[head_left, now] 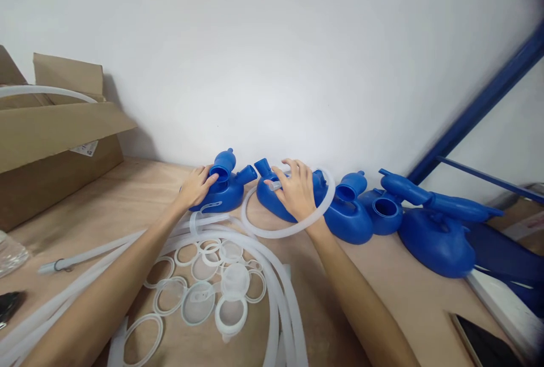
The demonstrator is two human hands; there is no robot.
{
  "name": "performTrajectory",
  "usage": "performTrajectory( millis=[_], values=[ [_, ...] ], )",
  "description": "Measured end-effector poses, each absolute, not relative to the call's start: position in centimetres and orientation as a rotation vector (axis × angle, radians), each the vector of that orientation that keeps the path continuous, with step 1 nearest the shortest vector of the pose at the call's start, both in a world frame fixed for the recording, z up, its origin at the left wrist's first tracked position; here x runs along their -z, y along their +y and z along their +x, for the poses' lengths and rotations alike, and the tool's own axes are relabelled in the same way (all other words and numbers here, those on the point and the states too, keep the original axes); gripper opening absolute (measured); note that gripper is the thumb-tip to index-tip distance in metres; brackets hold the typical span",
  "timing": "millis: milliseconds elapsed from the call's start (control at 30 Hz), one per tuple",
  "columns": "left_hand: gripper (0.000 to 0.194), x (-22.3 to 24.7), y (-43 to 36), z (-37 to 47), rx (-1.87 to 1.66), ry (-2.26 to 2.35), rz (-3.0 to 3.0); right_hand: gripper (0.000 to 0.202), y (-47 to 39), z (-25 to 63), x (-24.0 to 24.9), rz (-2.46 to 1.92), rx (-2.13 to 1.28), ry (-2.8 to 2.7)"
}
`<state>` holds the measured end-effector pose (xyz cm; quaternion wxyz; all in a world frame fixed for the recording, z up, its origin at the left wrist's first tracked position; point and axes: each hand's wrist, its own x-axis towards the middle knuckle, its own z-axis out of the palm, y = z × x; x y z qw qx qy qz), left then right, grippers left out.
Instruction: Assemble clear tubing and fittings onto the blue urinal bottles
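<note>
My left hand (196,187) is closed on the rim of a blue plastic urinal bottle (221,198), thumb at its round opening. This bottle stands on the table with its spout pointing right. Just to the right, my right hand (297,188) holds the clear end of a looped translucent hose (272,234) between curled fingers. The hose curves round my right wrist. Behind that hand, partly covered by it, lies another blue urinal bottle (272,200). A clear strap hangs at the front of the left bottle.
Several more blue bottles (348,222) line the wall on the right. White rings and lids (198,303) lie in front among long hoses (280,293). A cardboard box (63,129) stands at the left, a phone (484,344) at the lower right, and a blue metal frame (480,101) behind.
</note>
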<state>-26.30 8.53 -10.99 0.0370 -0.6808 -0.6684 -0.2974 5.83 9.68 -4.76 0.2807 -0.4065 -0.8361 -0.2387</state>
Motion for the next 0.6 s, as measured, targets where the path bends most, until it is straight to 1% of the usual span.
performTrajectory(
  millis=[100, 200, 300, 367, 433, 500, 600],
  values=[
    [0.06, 11.3, 8.7, -27.0, 0.831, -2.02, -2.139, 0.056, 7.4, 8.0, 5.1, -1.337, 0.6, -2.158],
    [0.06, 11.2, 9.1, -27.7, 0.749, -2.046, -2.147, 0.057, 6.3, 10.7, 5.6, -1.446, 0.377, -2.191],
    [0.057, 10.3, 9.6, -28.7, 0.683, -2.133, -2.104, 0.053, 6.4, 13.2, 5.9, -1.333, 0.038, -2.251],
    [0.059, 9.3, 9.5, -29.5, 0.66, -2.222, -2.029, 0.056, 6.8, 14.6, 5.9, -1.22, -0.214, -2.271],
    [0.063, 8.1, 9.0, -30.4, 0.654, -2.331, -1.911, 0.065, 7.1, 15.7, 5.5, -1.147, -0.436, -2.264],
    [0.065, 6.8, 8.1, -31.3, 0.658, -2.445, -1.791, 0.079, 7.3, 16.9, 4.8, -1.086, -0.623, -2.246],
    [0.053, 5.0, 5.6, -32.5, 0.691, -2.579, -1.735, 0.108, 7.3, 18.7, 3.4, -0.937, -1.012, -2.192]
  ],
)
